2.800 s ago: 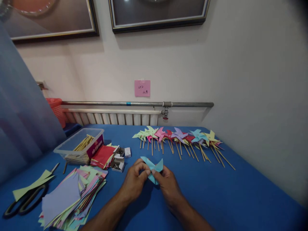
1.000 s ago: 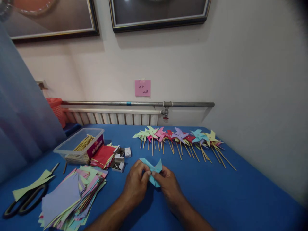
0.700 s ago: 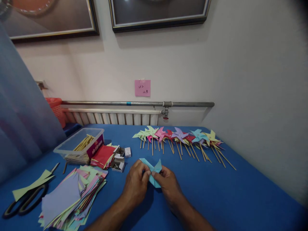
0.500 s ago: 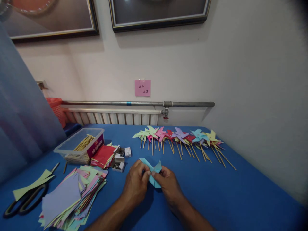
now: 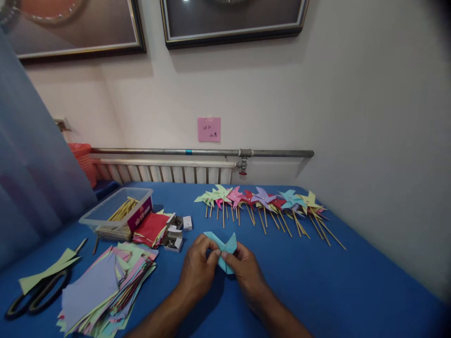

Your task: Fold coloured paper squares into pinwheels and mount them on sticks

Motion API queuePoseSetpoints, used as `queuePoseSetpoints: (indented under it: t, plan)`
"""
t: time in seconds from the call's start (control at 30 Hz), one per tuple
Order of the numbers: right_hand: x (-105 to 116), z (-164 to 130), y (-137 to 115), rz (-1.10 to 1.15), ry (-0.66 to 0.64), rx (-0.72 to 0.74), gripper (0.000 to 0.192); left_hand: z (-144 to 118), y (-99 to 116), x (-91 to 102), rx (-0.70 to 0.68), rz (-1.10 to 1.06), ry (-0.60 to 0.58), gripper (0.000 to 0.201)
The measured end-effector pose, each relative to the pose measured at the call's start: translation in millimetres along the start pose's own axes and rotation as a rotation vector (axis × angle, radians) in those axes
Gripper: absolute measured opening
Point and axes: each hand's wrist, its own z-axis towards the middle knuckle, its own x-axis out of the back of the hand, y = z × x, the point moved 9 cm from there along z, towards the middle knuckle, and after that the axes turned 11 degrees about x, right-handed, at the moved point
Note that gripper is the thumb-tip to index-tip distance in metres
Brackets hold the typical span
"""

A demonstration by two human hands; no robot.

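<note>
Both of my hands pinch a light blue folded paper pinwheel head (image 5: 225, 245) just above the blue table (image 5: 352, 286). My left hand (image 5: 199, 272) grips its left side with thumb and fingers closed at the centre. My right hand (image 5: 246, 270) holds the right and lower part. Its paper points stick up past my fingertips. Behind it lies a row of finished coloured pinwheels on wooden sticks (image 5: 264, 204).
A stack of coloured paper squares (image 5: 105, 286) lies at the left, with scissors (image 5: 28, 298) and a green strip beyond. A clear bin of sticks (image 5: 118, 213), red paper (image 5: 151, 228) and small pin boxes (image 5: 174, 234) sit behind. A radiator and pipe run along the wall.
Almost nothing differs. My fingers have shifted slightly on the blue paper and its raised points have dropped a little and turned; everything on the table stays put.
</note>
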Motion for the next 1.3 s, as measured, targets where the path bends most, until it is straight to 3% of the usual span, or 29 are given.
queuePoseSetpoints:
  t: [0.27,0.37,0.43,0.57,0.83,1.0,1.3]
  plan:
    - [5,1,0,0.047,0.049,-0.022,0.036,0,3,7.8,-0.005,-0.056,0.052,0.013]
    - [6,1,-1,0.073,0.067,-0.017,0.034,4,-11,16.9,0.144,-0.17,0.118,0.012]
    - [4,0,-4,0.095,0.06,-0.015,0.034,7,-28,11.7,0.31,-0.295,0.066,0.022]
    - [-3,-3,-8,0.115,0.021,-0.026,0.036,6,-48,-18.3,0.53,-0.552,-0.188,0.038]
    - [-6,-1,-3,0.045,-0.027,-0.03,0.04,7,-49,-24.3,0.539,-0.667,-0.235,0.038]
    - [-4,2,0,-0.013,-0.041,-0.009,0.038,7,-51,-21.0,0.506,-0.683,-0.142,0.034]
    - [2,1,7,-0.088,-0.024,-0.047,0.038,8,-47,-19.9,0.535,-0.595,-0.17,0.034]
